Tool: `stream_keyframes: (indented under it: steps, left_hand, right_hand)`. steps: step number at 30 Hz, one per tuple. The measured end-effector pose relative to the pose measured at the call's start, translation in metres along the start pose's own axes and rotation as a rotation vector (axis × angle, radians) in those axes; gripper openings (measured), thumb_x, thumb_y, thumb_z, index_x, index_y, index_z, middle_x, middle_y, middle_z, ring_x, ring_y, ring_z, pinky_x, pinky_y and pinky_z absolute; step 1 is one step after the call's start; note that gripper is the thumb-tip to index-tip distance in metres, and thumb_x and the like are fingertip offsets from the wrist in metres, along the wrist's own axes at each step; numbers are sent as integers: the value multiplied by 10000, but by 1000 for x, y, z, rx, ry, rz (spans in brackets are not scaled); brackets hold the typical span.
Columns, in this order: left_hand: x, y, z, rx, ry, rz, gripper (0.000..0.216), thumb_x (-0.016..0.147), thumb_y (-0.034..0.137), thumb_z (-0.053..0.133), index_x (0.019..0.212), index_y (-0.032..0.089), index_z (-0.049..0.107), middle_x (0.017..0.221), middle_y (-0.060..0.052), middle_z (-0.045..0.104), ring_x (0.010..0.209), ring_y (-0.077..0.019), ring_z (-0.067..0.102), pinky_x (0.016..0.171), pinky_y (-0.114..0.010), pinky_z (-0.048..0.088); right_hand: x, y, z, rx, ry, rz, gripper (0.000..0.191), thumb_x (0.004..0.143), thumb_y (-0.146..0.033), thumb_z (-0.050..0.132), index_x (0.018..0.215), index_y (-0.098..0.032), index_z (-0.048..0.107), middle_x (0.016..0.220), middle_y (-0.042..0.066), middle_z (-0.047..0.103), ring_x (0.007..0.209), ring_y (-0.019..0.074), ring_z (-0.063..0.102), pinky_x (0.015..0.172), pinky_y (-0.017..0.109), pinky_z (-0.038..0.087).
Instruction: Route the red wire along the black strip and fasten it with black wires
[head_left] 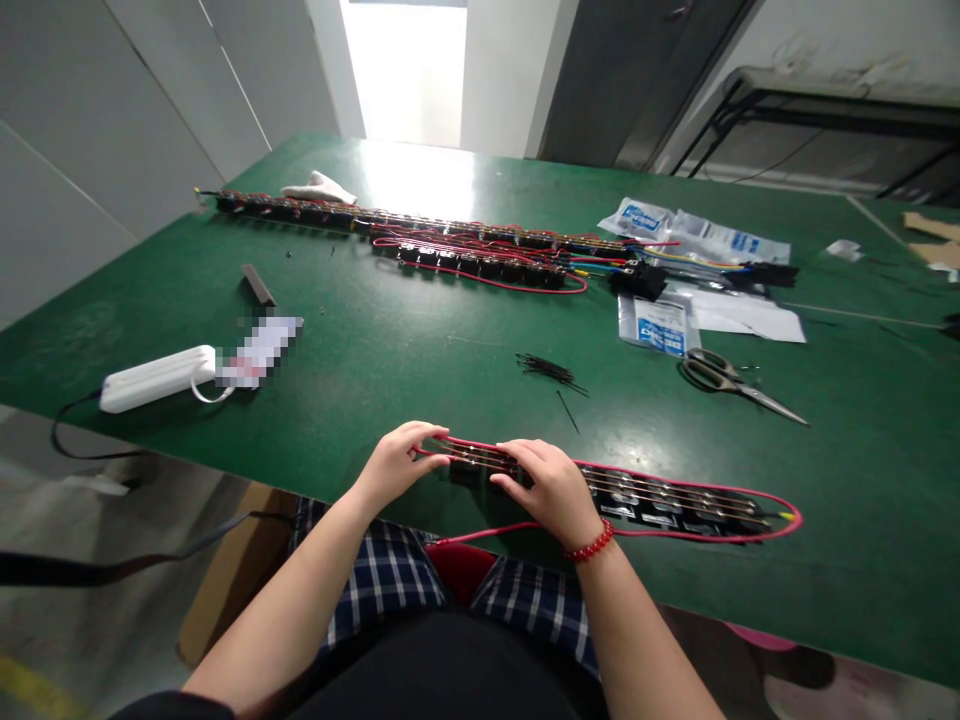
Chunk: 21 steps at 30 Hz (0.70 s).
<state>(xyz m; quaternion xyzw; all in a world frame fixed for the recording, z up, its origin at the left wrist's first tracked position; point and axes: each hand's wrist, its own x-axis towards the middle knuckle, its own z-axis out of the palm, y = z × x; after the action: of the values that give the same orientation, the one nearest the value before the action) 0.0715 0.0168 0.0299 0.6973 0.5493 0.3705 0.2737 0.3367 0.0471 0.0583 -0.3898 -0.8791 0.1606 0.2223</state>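
Note:
A long strip of black modules [660, 497] ringed by a red wire [787, 512] lies along the near edge of the green table [420, 340]. My left hand [395, 463] pinches the strip's left end, fingers curled on it. My right hand [551, 487], with a red bead bracelet at the wrist, rests on the strip just right of that, fingers bent down and pressing on the modules. A small heap of black cable ties [547, 368] lies a little beyond my hands.
Two more wired module strips [465, 250] stretch across the far table. Scissors [731, 380] and plastic bags [694, 235] lie at the right. A white power bank [157, 378] and a dark bar [258, 285] sit at the left, a white cloth [319, 187] at the back.

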Motion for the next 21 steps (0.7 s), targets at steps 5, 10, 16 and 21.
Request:
stream_keyframes:
  steps: [5, 10, 16, 21]
  left_hand:
    - [0, 0, 0, -15, -15, 2, 339, 819, 382, 705, 1121, 234, 663, 1075, -63, 687, 911, -173, 657, 724, -292, 576]
    - [1, 3, -2, -38, -60, -17, 349, 833, 366, 682, 1150, 231, 631, 1082, -64, 660, 840, -151, 643, 677, -270, 564]
    - [4, 9, -13, 87, 16, 37, 477, 765, 321, 744, 1192, 239, 548, 1258, -91, 556, 998, -195, 603, 859, -371, 546]
    - [-2, 9, -15, 260, 116, 134, 271, 787, 340, 736, 1002, 232, 612, 1082, -63, 622, 1057, -230, 561, 946, -417, 480]
  right_hand:
    - [-1, -1, 0, -9, -2, 5, 333, 858, -345, 664, 1158, -204, 626, 1098, 99, 701, 978, 247, 649, 853, 416, 534]
    - [0, -1, -1, 4, -14, 14, 318, 861, -344, 659, 1149, -217, 626, 1102, 94, 698, 983, 249, 647, 855, 416, 531]
    - [1, -1, -3, 19, -27, 19, 317, 849, -335, 675, 1137, -216, 619, 1084, 89, 699, 971, 245, 649, 853, 411, 531]
    - [1, -2, -3, 18, -26, 28, 311, 851, -326, 674, 1134, -211, 615, 1082, 86, 700, 968, 241, 651, 847, 408, 534]
